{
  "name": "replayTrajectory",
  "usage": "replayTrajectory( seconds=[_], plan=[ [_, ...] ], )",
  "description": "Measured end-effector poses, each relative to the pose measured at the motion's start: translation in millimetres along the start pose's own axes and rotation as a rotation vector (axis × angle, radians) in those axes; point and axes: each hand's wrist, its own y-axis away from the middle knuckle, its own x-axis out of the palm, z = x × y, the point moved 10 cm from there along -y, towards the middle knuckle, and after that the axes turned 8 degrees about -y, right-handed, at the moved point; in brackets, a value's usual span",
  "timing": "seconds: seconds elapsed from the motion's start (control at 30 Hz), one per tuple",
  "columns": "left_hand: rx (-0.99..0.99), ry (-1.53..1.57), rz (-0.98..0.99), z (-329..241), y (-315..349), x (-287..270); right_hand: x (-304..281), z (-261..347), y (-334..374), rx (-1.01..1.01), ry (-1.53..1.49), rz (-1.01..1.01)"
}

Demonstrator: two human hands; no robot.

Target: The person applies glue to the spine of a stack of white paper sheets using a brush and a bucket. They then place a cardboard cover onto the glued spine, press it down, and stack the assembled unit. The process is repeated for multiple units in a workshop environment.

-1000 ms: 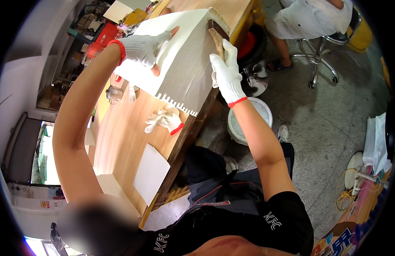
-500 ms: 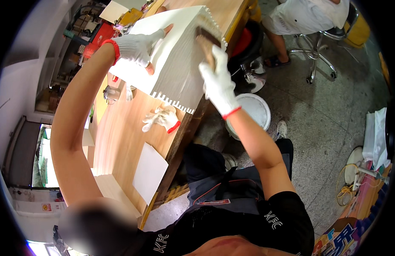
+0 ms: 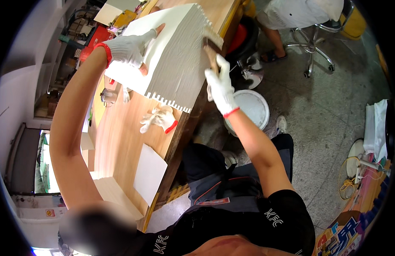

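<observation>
From where I stand, white outlined capitals show on the black shirt (image 3: 246, 219), a set near each shoulder, and the dark apron (image 3: 244, 187) carries a small red-and-pale label (image 3: 214, 202), its print too tiny to read. Big blue-and-white characters and orange letters cover a colourful package (image 3: 340, 239) at lower right; a small red-and-yellow sign (image 3: 50, 213) marks the pale wall (image 3: 29, 215).
</observation>
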Motion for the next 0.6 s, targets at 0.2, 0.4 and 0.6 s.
replayTrajectory(
  seconds=[0.2,0.4,0.6],
  plan=[
    [0.043,0.019,-0.017,6.3,-3.3,2.8,-10.5,-62.5,58.8,-0.179,0.234,0.043],
    [0.037,-0.002,-0.023,-6.2,-0.4,-3.3,-3.5,-19.1,26.7,-0.177,0.15,0.02],
    [0.067,-0.006,-0.041,4.9,-3.4,2.8,38.9,-23.6,98.1,-0.101,0.319,0.185]
  ],
)
